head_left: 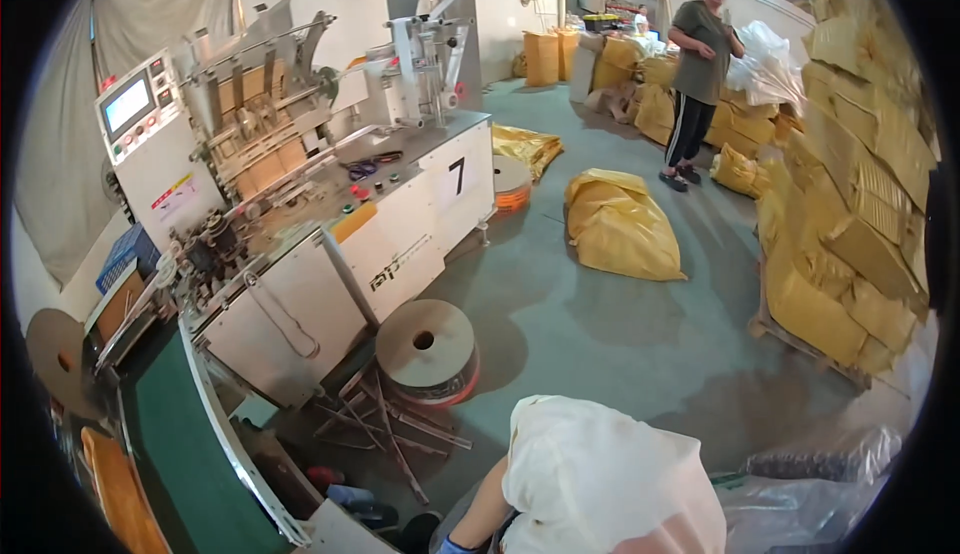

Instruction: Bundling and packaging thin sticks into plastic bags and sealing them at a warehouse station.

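White cloth [610, 479] bulges up at the lower middle, its folds loose and its right side faintly pinkish. Beside its left edge a bare forearm [488, 507] shows, partly covered by the cloth. A small patch of blue material [456, 547] sits at the forearm's lower end, cut by the frame's edge. Whether the blue is a glove or a cuff, and whose arm this is, I cannot tell. No fingers show, so neither of my hands can be made out. Left of the cloth, a large grey-brown reel [426, 342] lies flat on the floor near some metal legs.
A packing machine [400, 224] with a screen [128, 104] stands left, above a green conveyor belt [185, 444]. A yellow sack [625, 224] rests mid-floor. Stacked yellow sacks [860, 184] rise at right on a pallet. Clear plastic [800, 504] lies lower right. A person [700, 64] stands far back.
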`<move>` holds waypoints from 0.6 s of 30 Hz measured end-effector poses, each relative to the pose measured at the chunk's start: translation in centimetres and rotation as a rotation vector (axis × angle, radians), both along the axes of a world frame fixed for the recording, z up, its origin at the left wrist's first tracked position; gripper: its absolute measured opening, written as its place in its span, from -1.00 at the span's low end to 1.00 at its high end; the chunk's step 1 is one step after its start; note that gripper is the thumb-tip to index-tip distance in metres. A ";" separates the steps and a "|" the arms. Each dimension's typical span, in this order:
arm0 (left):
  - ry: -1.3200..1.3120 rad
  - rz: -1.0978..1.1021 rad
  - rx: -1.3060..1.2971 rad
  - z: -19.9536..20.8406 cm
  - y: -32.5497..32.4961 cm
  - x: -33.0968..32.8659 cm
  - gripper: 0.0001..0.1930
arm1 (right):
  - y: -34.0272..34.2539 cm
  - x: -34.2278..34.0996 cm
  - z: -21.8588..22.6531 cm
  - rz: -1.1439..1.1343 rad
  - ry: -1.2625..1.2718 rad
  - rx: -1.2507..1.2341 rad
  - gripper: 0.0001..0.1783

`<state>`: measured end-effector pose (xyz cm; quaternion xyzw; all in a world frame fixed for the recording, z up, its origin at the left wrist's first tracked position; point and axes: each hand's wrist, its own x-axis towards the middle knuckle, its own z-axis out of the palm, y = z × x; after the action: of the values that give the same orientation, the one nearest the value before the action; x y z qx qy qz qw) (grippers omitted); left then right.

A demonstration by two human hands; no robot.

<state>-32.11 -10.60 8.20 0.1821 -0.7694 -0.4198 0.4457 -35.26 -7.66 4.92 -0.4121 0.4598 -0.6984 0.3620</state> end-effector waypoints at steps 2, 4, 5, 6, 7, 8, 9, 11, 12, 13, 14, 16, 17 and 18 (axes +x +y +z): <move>0.057 -0.091 -0.137 0.9 2.3 -1.3 -0.54 | 1.9 -0.8 -0.9 -0.006 0.027 -0.003 -0.72; 0.115 -0.151 -0.280 2.0 3.5 -1.8 -0.54 | 2.8 -0.8 -1.5 0.019 0.053 -0.013 -0.72; 0.148 -0.164 -0.349 2.6 3.9 -2.0 -0.55 | 3.3 -0.7 -1.9 0.048 0.073 -0.014 -0.72; 0.178 -0.170 -0.418 3.2 4.0 -2.1 -0.55 | 3.5 -0.4 -2.3 0.084 0.092 -0.016 -0.72; 0.204 -0.166 -0.489 3.8 4.0 -1.8 -0.55 | 3.5 0.0 -2.7 0.130 0.111 -0.017 -0.72; 0.219 -0.148 -0.559 4.2 3.5 -1.1 -0.55 | 3.4 1.0 -3.4 0.191 0.125 -0.018 -0.72; 0.225 -0.116 -0.630 4.6 2.7 0.0 -0.56 | 2.9 2.4 -4.2 0.268 0.137 -0.019 -0.71; 0.190 -0.039 -0.753 4.2 1.1 3.7 -0.56 | 3.3 6.5 -6.1 0.448 0.130 -0.010 -0.71; 0.116 0.086 -0.816 3.6 -0.2 8.5 -0.56 | 2.9 11.5 -8.3 0.638 0.116 -0.010 -0.70; 0.055 0.147 -0.879 3.5 -0.5 11.7 -0.57 | 3.2 14.9 -10.5 0.767 0.099 -0.018 -0.70; -0.020 0.212 -0.936 3.4 -0.4 15.2 -0.57 | 3.0 19.0 -12.4 0.884 0.063 -0.024 -0.70; -0.247 0.479 -0.996 1.6 -0.1 26.4 -0.57 | 3.6 12.7 0.0 0.860 0.235 -0.076 -0.57; -0.370 0.592 -1.012 1.0 2.0 31.1 -0.58 | 2.6 11.1 5.9 0.835 0.311 -0.121 -0.50; -0.515 0.719 -1.022 1.5 6.2 35.9 -0.58 | 1.8 11.2 11.9 0.829 0.374 -0.191 -0.43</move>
<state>3.77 -4.36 9.69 0.2875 -0.8444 0.2281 0.3902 -24.01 -5.82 16.78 -0.7116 0.2473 -0.4478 0.4816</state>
